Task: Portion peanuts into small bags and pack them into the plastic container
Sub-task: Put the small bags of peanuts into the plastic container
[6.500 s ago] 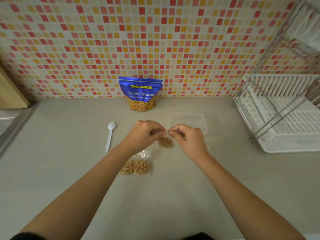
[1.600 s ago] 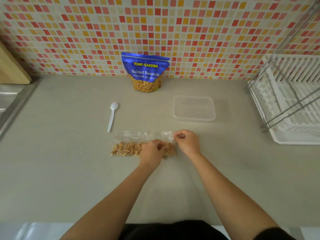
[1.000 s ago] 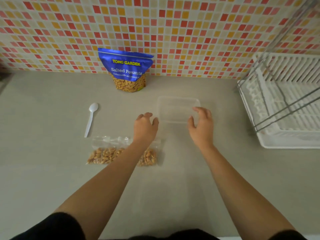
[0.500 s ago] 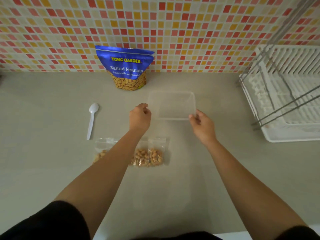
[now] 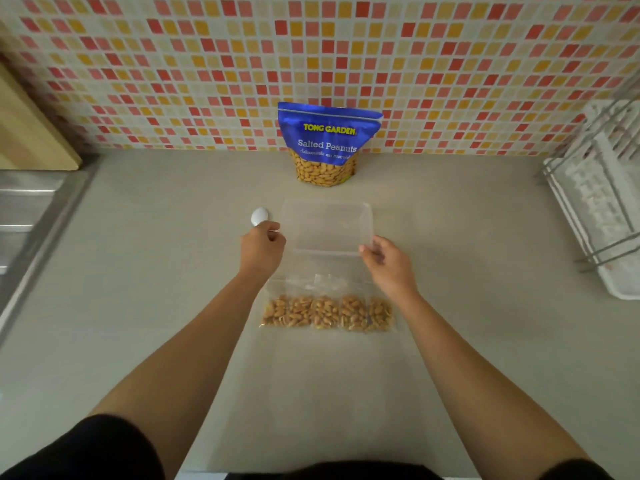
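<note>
A clear plastic container (image 5: pixel 327 216) is in the middle of the counter, just behind a row of several small clear bags of peanuts (image 5: pixel 329 311) lying side by side. My left hand (image 5: pixel 263 249) grips the container's left edge. My right hand (image 5: pixel 388 263) pinches its near right corner. Whether the container rests on the counter or is raised a little I cannot tell. The blue Salted Peanuts pouch (image 5: pixel 327 143) stands upright against the tiled wall behind it.
A white plastic spoon (image 5: pixel 259 215) lies left of the container, its handle hidden by my left hand. A white dish rack (image 5: pixel 602 209) fills the right side. A steel sink (image 5: pixel 24 209) and a wooden board (image 5: pixel 31 133) are at the left.
Both hands left the peanut bags, reached back and took hold of the clear container. It now sits closer to the row of bags than before.
</note>
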{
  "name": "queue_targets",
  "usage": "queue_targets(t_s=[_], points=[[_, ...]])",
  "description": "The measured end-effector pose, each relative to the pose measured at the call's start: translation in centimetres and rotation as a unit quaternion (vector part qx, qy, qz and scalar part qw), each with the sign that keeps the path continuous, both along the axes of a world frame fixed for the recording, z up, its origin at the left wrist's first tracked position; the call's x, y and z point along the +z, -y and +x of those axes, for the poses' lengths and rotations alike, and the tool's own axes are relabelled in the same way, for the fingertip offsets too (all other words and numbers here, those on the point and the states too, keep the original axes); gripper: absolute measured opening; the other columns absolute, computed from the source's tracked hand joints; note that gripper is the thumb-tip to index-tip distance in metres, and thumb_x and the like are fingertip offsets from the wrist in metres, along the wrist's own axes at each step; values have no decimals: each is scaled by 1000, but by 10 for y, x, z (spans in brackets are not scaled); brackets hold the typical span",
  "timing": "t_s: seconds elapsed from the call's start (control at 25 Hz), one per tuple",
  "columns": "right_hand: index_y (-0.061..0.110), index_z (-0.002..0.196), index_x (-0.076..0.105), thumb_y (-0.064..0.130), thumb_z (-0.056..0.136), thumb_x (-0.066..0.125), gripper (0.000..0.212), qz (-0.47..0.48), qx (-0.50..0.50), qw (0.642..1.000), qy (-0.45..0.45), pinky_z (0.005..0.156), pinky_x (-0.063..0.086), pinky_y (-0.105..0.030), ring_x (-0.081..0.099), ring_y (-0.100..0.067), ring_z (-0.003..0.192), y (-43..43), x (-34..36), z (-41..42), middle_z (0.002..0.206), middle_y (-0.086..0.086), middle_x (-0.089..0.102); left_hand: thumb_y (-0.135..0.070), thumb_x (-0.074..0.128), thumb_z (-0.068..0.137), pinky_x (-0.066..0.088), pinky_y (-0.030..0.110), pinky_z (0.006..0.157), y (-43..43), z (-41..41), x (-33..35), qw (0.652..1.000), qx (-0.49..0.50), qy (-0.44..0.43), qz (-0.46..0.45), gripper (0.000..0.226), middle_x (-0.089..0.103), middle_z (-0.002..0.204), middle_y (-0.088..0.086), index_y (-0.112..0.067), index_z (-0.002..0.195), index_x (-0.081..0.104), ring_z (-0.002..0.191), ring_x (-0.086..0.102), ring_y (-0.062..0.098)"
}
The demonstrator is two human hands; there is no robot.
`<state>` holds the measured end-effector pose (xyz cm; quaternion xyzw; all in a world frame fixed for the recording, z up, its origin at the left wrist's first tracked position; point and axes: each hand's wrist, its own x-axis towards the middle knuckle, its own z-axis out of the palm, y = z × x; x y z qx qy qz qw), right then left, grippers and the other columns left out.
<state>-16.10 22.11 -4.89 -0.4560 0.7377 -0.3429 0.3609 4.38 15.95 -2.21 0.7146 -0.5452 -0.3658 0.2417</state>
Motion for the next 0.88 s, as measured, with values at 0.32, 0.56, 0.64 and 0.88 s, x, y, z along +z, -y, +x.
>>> queue_targets(t_s=[0.32, 0.56, 0.64, 0.88], points=[[3, 133, 46, 27, 91, 55, 49, -20, -11, 997, -69, 107, 35, -28, 50, -24, 125, 4, 4, 7, 135, -17, 52, -17, 51, 90, 38, 17, 74, 4, 1, 3, 1000, 0, -14, -20, 33, 62, 118, 10, -10, 122, 58, 91, 54, 15], [12, 142, 28, 6, 84, 62, 67, -83, -81, 989, 93, 88, 43, -24, 56, -19, 108, 12, 36, 5, 135, -12, 48, -4, 54, 88, 51, 22, 71, 18, 0, 21, 968, 46, -241, -48, 27, 62, 82, 5, 1, 114, 58, 66, 59, 14], [21, 145, 17, 1, 85, 58, 76, -74, -97, 970, 208, 72, 47, -21, 64, -20, 91, 15, 51, -6, 127, -9, 53, -2, 57, 87, 53, 20, 69, 22, -2, 30, 953, 15, -303, -20, 25, 60, 77, 3, 1, 112, 58, 66, 59, 14], [26, 120, 38, -9, 85, 50, 51, -136, -241, 887, 369, 56, 52, -16, 65, -9, 61, 13, 61, -45, 97, -4, 60, -34, 55, 91, 49, 30, 86, 26, -10, 32, 991, -102, -64, -58, 37, 64, 110, 5, -15, 123, 57, 92, 64, 20]])
